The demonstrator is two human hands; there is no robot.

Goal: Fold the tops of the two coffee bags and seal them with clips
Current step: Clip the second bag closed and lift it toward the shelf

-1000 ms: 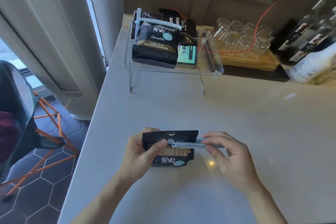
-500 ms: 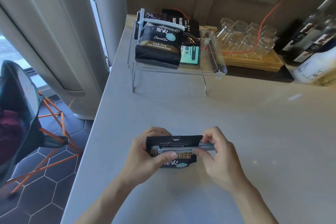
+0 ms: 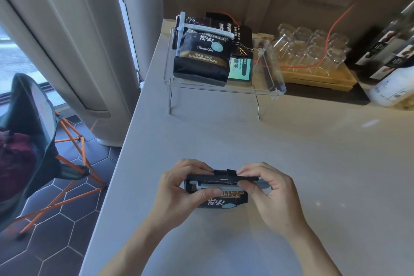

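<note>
A small black coffee bag point(image 3: 220, 200) stands on the pale counter point(image 3: 313, 163) near its front. Its top is folded over, and a grey bar clip point(image 3: 218, 186) lies across the fold. My left hand point(image 3: 179, 188) grips the bag's left end, thumb pressing on the clip. My right hand point(image 3: 266, 188) pinches the right end of the clip and the fold. A second black coffee bag point(image 3: 202, 58) rests on a clear acrylic shelf point(image 3: 271, 78) at the back, with a white clip point(image 3: 206, 29) across its folded top.
More dark packets point(image 3: 237, 36) sit behind the shelved bag. A wooden tray of upturned glasses point(image 3: 311, 51) stands at the back right, with bottles point(image 3: 389, 51) and an orange cable beyond. The counter's left edge drops to a tiled floor with an orange-legged chair point(image 3: 33, 141).
The grey clip has slid further left across the folded top. My right hand has moved in closer and both hands now press on the clip and fold.
</note>
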